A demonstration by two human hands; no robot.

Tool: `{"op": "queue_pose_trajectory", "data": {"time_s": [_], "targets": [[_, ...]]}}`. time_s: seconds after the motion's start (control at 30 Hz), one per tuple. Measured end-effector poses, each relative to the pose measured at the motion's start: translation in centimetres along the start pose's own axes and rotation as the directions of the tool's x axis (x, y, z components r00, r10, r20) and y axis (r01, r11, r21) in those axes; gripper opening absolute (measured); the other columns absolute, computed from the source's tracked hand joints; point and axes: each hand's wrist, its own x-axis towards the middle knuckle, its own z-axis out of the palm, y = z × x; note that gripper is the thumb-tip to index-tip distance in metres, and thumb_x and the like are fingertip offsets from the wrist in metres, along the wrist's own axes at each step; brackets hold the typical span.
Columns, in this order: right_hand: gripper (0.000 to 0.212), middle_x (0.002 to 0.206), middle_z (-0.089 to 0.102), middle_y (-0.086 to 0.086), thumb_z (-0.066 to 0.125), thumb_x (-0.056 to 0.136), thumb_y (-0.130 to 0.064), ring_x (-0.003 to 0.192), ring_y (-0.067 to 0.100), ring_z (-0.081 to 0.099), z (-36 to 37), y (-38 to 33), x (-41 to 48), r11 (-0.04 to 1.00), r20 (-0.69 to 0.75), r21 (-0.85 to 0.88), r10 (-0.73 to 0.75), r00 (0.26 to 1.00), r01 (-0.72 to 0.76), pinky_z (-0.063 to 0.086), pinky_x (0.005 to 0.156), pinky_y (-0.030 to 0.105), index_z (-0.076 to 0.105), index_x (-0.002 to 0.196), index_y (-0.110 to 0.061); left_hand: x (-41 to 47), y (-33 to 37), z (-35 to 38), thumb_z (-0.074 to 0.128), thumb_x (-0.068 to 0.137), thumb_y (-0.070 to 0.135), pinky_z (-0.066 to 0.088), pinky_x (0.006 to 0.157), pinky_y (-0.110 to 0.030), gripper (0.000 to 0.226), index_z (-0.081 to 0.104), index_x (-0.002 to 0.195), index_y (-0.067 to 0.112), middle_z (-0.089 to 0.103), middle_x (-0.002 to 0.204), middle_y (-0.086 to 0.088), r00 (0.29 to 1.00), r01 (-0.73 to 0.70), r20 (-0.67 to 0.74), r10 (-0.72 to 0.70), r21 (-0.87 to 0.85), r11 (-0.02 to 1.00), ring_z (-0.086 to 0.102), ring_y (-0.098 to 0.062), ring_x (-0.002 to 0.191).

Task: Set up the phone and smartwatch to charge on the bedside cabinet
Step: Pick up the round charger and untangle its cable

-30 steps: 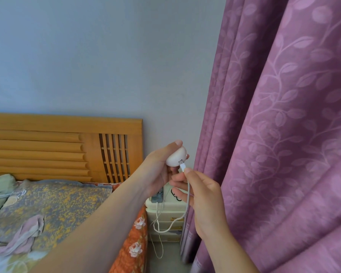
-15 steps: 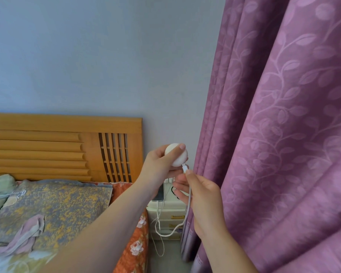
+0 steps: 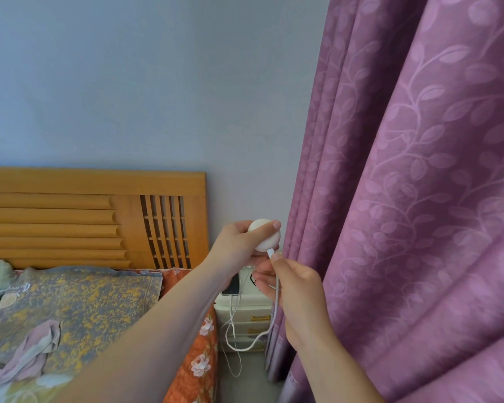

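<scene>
The left hand (image 3: 239, 242) is closed around a round white charger puck (image 3: 264, 235), the thumb laid across its face and the fingers curled behind it, holding it up in front of the pale wall. Just below and to the right of it, the right hand (image 3: 291, 286) pinches the white plug (image 3: 270, 253) of a charging cable (image 3: 275, 309) between thumb and forefinger, the plug's tip touching the puck's lower edge; whether it is fully seated cannot be told. The cable drops from the right hand, loops low and rises again beside the cabinet. Beneath both hands stands the cream bedside cabinet (image 3: 245, 315), and on its top, partly hidden by the left wrist, lies the phone (image 3: 231, 285) with a thin white lead (image 3: 232, 324) hanging from its near end. The smartwatch cannot be made out. To the left of the left forearm are the bed and wooden headboard (image 3: 93, 216); to the right of the right hand hangs a purple leaf-patterned curtain (image 3: 405, 199).
</scene>
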Motion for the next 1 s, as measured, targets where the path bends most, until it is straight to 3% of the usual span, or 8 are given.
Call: {"op": "queue_pose_trajectory", "data": {"time_s": [0.17, 0.3, 0.53, 0.77, 1.0], "targets": [[0.027, 0.069, 0.072, 0.010, 0.056, 0.091, -0.014, 0.072, 0.021, 0.071, -0.2, 1.2, 0.1, 0.999, -0.040, -0.016, 0.031, 0.999, -0.032, 0.056, 0.060, 0.020, 0.070, 0.070, -0.004, 0.6, -2.1, -0.2, 0.074, 0.080, 0.040, 0.058, 0.067, -0.028, 0.046, 0.069, 0.099, -0.002, 0.070, 0.085, -0.018, 0.997, 0.077, 0.003, -0.077, 0.000, 0.997, 0.065, -0.017, 0.069], [0.026, 0.074, 0.074, 0.011, 0.057, 0.091, -0.017, 0.072, 0.023, 0.073, -0.3, 1.8, 0.2, 0.997, -0.033, -0.053, 0.057, 0.998, -0.058, 0.055, 0.056, 0.020, 0.071, 0.073, -0.004, 1.4, -3.2, -0.6, 0.075, 0.078, 0.042, 0.059, 0.073, -0.034, 0.048, 0.069, 0.102, 0.000, 0.072, 0.089, -0.017, 0.979, 0.188, 0.087, -0.183, -0.058, 0.980, 0.066, -0.021, 0.069], [0.030, 0.072, 0.075, 0.009, 0.050, 0.093, -0.034, 0.041, 0.014, 0.061, -0.9, 4.9, 0.9, 0.922, -0.051, -0.331, 0.197, 0.979, -0.202, 0.044, 0.039, 0.020, 0.068, 0.082, -0.013, 2.4, -8.4, -1.5, 0.078, 0.076, 0.038, 0.060, 0.064, -0.031, 0.048, 0.062, 0.105, 0.003, 0.073, 0.090, -0.016, 0.928, 0.366, 0.157, -0.339, -0.199, 0.909, 0.069, -0.019, 0.067], [0.040, 0.061, 0.071, 0.004, 0.039, 0.097, -0.037, 0.038, 0.015, 0.056, -1.3, 10.4, 2.9, 0.804, -0.032, -0.474, 0.393, 0.919, -0.360, 0.038, 0.038, 0.019, 0.066, 0.089, -0.008, 5.3, -11.9, -5.0, 0.076, 0.078, 0.038, 0.057, 0.062, -0.025, 0.052, 0.054, 0.115, 0.008, 0.074, 0.101, -0.013, 0.924, 0.382, 0.098, -0.369, -0.239, 0.893, 0.071, -0.019, 0.074], [0.059, 0.071, 0.072, 0.006, 0.032, 0.089, -0.061, 0.047, 0.018, 0.061, -2.0, 16.2, 5.6, 0.619, -0.029, -0.641, 0.571, 0.820, -0.454, 0.039, 0.039, 0.017, 0.065, 0.091, -0.013, 12.0, -12.1, -8.3, 0.074, 0.080, 0.038, 0.054, 0.057, -0.021, 0.046, 0.056, 0.114, 0.012, 0.071, 0.109, -0.013, 0.938, 0.330, -0.023, -0.345, -0.238, 0.914, 0.072, -0.016, 0.070]]}}
